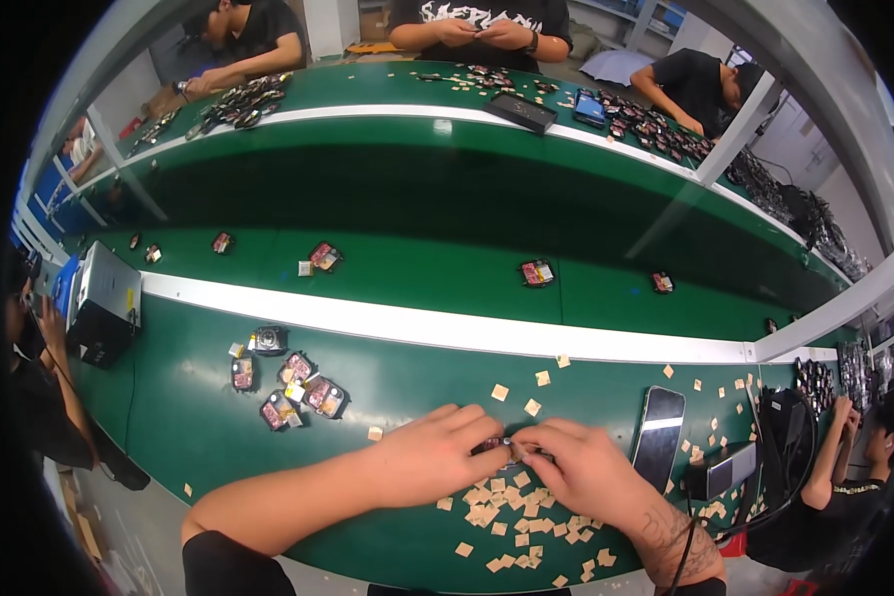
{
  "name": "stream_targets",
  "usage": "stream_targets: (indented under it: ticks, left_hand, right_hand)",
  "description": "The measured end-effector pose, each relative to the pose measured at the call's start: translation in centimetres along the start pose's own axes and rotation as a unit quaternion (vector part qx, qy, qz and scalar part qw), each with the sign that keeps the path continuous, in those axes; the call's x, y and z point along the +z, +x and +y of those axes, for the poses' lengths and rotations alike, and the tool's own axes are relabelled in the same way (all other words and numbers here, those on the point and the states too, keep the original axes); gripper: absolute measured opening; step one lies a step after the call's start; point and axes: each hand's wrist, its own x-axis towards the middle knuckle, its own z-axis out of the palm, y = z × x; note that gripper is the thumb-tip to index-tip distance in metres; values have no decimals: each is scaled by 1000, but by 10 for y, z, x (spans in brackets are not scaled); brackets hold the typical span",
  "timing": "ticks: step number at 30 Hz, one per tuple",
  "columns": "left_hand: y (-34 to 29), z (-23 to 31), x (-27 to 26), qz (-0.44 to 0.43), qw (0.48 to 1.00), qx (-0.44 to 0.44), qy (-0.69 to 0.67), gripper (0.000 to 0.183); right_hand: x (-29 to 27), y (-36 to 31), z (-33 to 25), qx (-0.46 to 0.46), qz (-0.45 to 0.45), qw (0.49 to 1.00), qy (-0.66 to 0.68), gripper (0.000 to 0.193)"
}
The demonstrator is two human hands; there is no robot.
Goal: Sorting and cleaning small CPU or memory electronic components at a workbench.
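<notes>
My left hand (447, 449) is closed around a small dark device (489, 446), mostly covered by its fingers. Thumb and fingertips of my right hand (578, 465) are pinched together at the device's right end; whatever is between them is too small to make out. Below both hands lies a loose pile of small tan square pieces (531, 526), with a few more squares (532, 407) beyond them. Left of my left arm sits a cluster of small black devices with reddish faces (325, 395), some carrying a pale square or yellow tag.
A smartphone (659, 437) and a dark box with a cable (722, 471) lie to the right. Past the white rail (417, 323), devices (537, 273) sit spaced along a green belt (417, 268). A metal-cased box (109, 298) stands left. Several people work around the bench.
</notes>
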Motion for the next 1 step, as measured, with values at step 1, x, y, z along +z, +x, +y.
stream_targets:
  ticks: [1]
  left_hand:
    - [0, 1, -1, -1, 1000, 0, -4, 22]
  right_hand:
    - [6, -2, -3, -9, 13, 999, -43, 31]
